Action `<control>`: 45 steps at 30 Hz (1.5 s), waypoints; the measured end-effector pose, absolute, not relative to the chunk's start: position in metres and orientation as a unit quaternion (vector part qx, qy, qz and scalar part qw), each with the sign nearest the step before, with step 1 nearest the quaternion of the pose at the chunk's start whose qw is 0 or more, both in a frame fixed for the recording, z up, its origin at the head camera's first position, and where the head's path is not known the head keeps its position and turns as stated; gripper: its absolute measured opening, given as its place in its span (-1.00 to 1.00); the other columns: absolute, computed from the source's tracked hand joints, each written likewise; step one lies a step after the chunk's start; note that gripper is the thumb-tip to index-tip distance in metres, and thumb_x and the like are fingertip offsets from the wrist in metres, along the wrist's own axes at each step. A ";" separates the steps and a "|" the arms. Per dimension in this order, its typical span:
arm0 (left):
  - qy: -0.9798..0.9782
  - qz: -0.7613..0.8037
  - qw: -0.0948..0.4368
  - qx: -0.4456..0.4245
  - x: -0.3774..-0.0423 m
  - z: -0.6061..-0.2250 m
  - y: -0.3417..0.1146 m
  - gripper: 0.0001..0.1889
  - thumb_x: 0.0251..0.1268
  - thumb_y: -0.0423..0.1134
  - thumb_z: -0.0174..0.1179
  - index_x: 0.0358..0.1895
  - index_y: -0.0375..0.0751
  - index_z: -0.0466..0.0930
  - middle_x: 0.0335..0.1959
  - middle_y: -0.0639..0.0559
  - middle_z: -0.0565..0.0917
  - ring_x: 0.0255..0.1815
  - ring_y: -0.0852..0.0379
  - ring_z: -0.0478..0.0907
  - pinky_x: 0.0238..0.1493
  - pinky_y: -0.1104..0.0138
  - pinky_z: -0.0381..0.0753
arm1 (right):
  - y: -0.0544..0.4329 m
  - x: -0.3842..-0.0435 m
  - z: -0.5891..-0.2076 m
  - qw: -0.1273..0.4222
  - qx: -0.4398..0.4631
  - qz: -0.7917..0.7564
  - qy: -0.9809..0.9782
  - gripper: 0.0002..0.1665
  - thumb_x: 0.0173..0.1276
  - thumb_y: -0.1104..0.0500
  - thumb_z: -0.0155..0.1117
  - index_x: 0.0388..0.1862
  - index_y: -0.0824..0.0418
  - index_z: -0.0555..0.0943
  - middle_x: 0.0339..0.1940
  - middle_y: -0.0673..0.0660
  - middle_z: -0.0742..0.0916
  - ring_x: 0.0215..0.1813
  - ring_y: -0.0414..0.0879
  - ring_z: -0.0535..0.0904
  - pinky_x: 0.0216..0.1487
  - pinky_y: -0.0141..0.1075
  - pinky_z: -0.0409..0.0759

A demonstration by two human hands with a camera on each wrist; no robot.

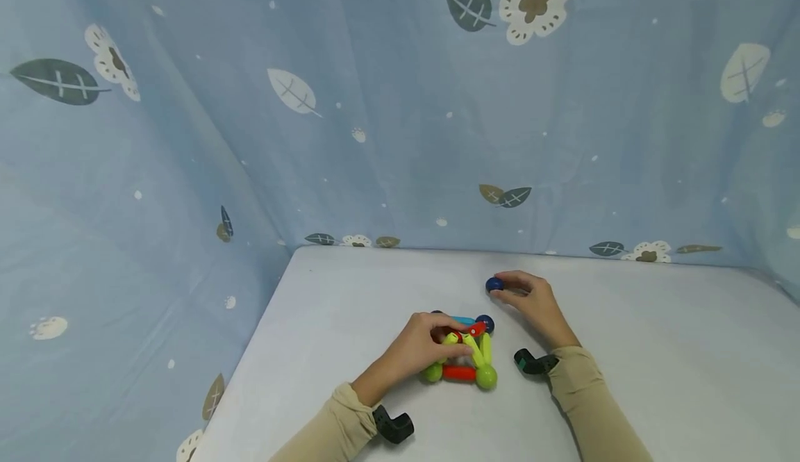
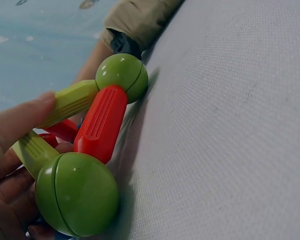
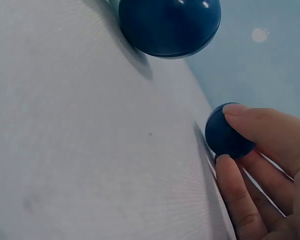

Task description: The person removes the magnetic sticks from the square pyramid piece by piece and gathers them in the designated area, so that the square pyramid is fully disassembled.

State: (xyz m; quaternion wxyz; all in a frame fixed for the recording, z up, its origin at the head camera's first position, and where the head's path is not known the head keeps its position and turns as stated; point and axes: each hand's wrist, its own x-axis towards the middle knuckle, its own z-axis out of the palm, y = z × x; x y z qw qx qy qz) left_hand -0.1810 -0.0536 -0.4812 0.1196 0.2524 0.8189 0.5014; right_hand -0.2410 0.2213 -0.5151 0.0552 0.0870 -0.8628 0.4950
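Observation:
A ball-and-rod construction stands on the table, with green balls [image 2: 77,195] joined by a red rod [image 2: 101,124] on the near side. At its far side, a light blue rod [image 1: 464,320] meets a dark blue ball [image 1: 485,324]. My left hand [image 1: 406,347] grips the leaning yellow-green rods [image 2: 70,102], thumb on one of them and fingers curled behind. Another red rod [image 1: 478,328] shows near those fingertips; how it joins is partly hidden. Beyond the construction, my right hand [image 1: 531,306] pinches a loose blue ball [image 3: 225,132] between thumb and fingers, close to the tabletop.
The white table [image 1: 675,365] extends to both sides of the arms. A blue patterned curtain [image 1: 400,101] rises along its back edge and left side. Black wrist devices [image 1: 394,426] stick out beside both sleeves.

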 end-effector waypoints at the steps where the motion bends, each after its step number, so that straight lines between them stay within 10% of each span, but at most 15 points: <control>1: 0.819 0.502 0.118 0.252 -0.181 -0.481 -0.054 -0.63 0.20 -0.03 0.52 0.07 0.05 0.80 -0.11 0.13 0.77 -0.43 0.35 0.55 -0.40 0.49 0.55 | 0.220 -0.242 -0.515 0.056 0.088 0.492 -0.864 -0.48 0.37 -0.03 0.48 0.22 0.18 0.68 0.16 0.21 0.77 0.20 0.12 0.70 0.19 -0.28 0.68; 33: 0.824 0.491 0.116 0.257 -0.181 -0.480 -0.055 -0.63 0.21 -0.05 0.51 0.07 -0.04 0.79 -0.13 0.11 0.77 -0.42 0.38 0.53 -0.37 0.49 0.56 | 0.218 -0.241 -0.519 0.046 0.063 0.494 -0.866 -0.36 0.36 -0.11 0.47 0.32 0.15 0.63 0.28 0.19 0.72 0.34 0.08 0.63 0.21 -0.28 0.66; 45: 0.821 0.498 0.117 0.254 -0.182 -0.482 -0.056 -0.63 0.20 -0.03 0.52 0.06 -0.01 0.80 -0.17 0.14 0.75 -0.42 0.36 0.52 -0.39 0.49 0.54 | 0.214 -0.197 -0.510 0.129 -0.003 0.587 -0.799 -0.57 0.40 0.05 0.46 0.14 0.24 0.68 0.13 0.21 0.74 0.08 -0.45 0.61 -0.05 -0.54 0.63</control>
